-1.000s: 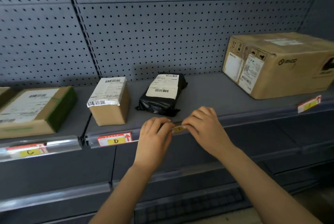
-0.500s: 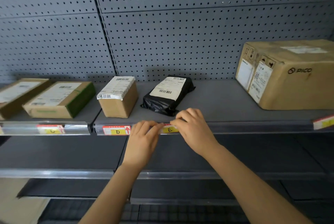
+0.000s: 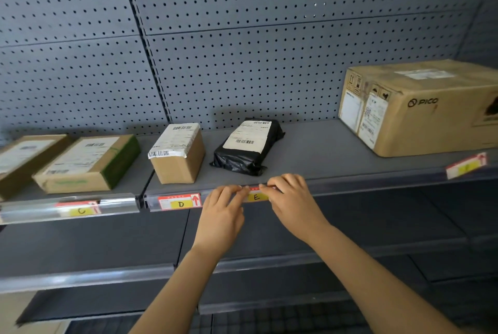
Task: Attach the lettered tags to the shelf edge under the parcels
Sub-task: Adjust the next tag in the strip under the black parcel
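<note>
The yellow E tag (image 3: 256,197) sits in the clear strip on the shelf edge (image 3: 350,181), below the black parcel (image 3: 249,146). My left hand (image 3: 223,208) pinches its left end and my right hand (image 3: 292,200) pinches its right end, fingertips on the tag's red top. The D tag (image 3: 180,201) is fixed under the small cardboard box (image 3: 177,153). The C tag (image 3: 80,209) sits under the flat green-sided box (image 3: 89,163). A further tag (image 3: 466,166) hangs tilted under the big Pico carton (image 3: 420,107).
A grey pegboard wall (image 3: 242,50) backs the shelf. Another flat box (image 3: 24,155) lies at the far left. Lower grey shelves (image 3: 107,242) run below my arms. Bare shelf surface lies between the black parcel and the big carton.
The view has swung left and up a little. Both hands stay on the E tag at the shelf edge, and more of its letter shows between my fingers.
</note>
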A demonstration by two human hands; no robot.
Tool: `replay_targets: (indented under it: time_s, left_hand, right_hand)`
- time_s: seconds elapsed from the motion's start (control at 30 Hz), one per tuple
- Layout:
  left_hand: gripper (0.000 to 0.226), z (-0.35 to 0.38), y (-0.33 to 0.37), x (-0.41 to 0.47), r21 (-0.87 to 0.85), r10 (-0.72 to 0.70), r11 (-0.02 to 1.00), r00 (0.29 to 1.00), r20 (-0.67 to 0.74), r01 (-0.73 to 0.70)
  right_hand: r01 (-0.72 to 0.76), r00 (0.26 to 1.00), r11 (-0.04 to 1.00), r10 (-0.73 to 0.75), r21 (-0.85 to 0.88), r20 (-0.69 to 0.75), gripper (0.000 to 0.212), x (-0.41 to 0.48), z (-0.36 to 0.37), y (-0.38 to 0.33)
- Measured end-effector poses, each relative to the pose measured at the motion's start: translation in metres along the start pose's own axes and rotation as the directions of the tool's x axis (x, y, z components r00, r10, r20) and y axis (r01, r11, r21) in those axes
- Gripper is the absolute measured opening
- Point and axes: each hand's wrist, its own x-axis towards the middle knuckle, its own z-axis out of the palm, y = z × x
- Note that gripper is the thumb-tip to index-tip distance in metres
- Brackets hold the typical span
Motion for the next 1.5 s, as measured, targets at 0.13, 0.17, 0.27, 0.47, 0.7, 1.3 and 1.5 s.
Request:
replay_targets:
  time_s: [0.13, 0.17, 0.27, 0.47, 0.7, 1.3, 1.5]
  left_hand:
    - [0.04, -0.011, -0.002, -0.004, -0.041, 0.001, 0.999, 0.999, 0.046, 0.001]
    - [0.039, -0.013, -0.001, -0.008, -0.052, 0.0, 0.999, 0.999, 0.053, 0.003]
    - [0.04, -0.017, 0.005, -0.025, -0.122, 0.021, 0.992, 0.998, 0.059, -0.013]
    - [0.044, -0.009, 0.024, -0.051, -0.283, 0.073, 0.958, 0.991, 0.11, -0.04]
    - [0.038, -0.009, 0.068, -0.059, -0.413, 0.124, 0.909, 0.981, 0.152, -0.051]
    - [0.039, 0.032, 0.303, 0.006, -0.463, 0.216, 0.871, 0.974, 0.063, -0.163]
    - [0.038, 0.052, 0.365, 0.032, -0.474, 0.172, 0.872, 0.983, 0.067, -0.121]
  right_hand:
    - [-0.168, 0.985, 0.982, 0.17, 0.085, -0.017, 0.029, -0.014, -0.013, -0.009]
    - [-0.193, 0.98, 0.977, 0.196, 0.091, -0.022, 0.029, -0.02, -0.015, -0.012]
    - [-0.242, 0.97, 0.968, 0.242, 0.063, 0.005, 0.029, -0.037, -0.017, -0.023]
    - [-0.331, 0.941, 0.943, 0.331, -0.013, 0.075, 0.027, -0.076, -0.023, -0.046]
    - [-0.434, 0.888, 0.895, 0.445, -0.105, 0.114, 0.026, -0.122, -0.057, -0.052]
    - [-0.482, 0.873, 0.861, 0.487, -0.16, -0.007, 0.03, -0.251, -0.196, 0.095]
    - [-0.451, 0.89, 0.882, 0.456, -0.133, 0.002, 0.031, -0.274, -0.233, 0.158]
